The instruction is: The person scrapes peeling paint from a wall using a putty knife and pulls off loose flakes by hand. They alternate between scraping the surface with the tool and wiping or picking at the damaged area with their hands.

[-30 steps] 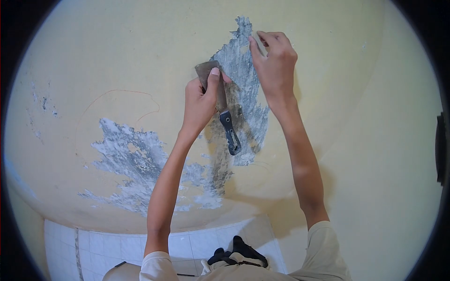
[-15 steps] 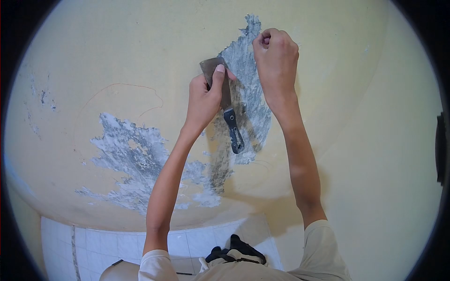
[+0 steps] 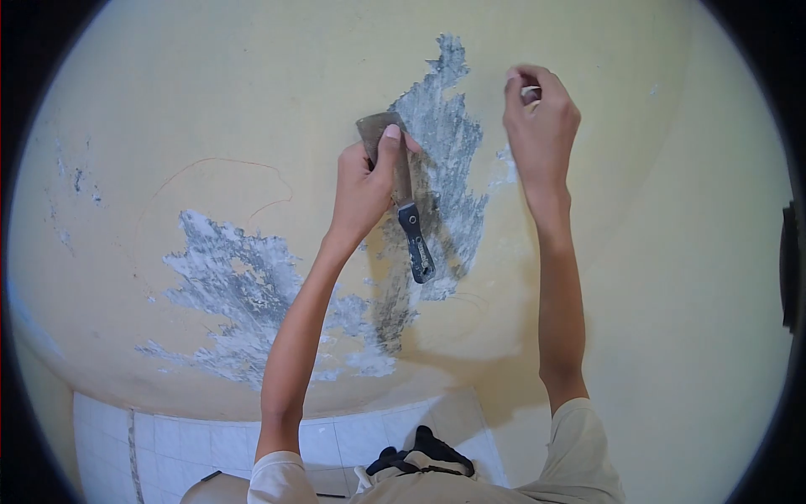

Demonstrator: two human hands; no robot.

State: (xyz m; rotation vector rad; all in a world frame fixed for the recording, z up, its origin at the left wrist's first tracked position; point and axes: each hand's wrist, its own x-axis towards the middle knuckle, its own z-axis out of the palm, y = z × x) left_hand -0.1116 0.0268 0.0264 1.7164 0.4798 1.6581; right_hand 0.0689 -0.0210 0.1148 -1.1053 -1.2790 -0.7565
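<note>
My left hand [image 3: 363, 189] is wrapped round the metal blade of a putty knife [image 3: 404, 181], thumb flat on its face. The knife's black handle points down, below the hand. In front of the wall [image 3: 285, 92], my right hand [image 3: 546, 130] is curled with fingertips close together; whatever they hold, if anything, I cannot make out. It is to the right of a tall grey patch [image 3: 445, 126] where the yellowish paint is off.
A second bare grey patch [image 3: 239, 277] spreads low on the left, near a thin reddish curved line [image 3: 222, 159]. White floor tiles [image 3: 193, 437] lie below, with my dark-clad feet [image 3: 441, 445] on them. A dark object [image 3: 787, 267] is at the far right edge.
My right hand has moved right and slightly down, away from the tall grey patch, and its fingers have loosened a little. The left hand keeps its hold on the putty knife.
</note>
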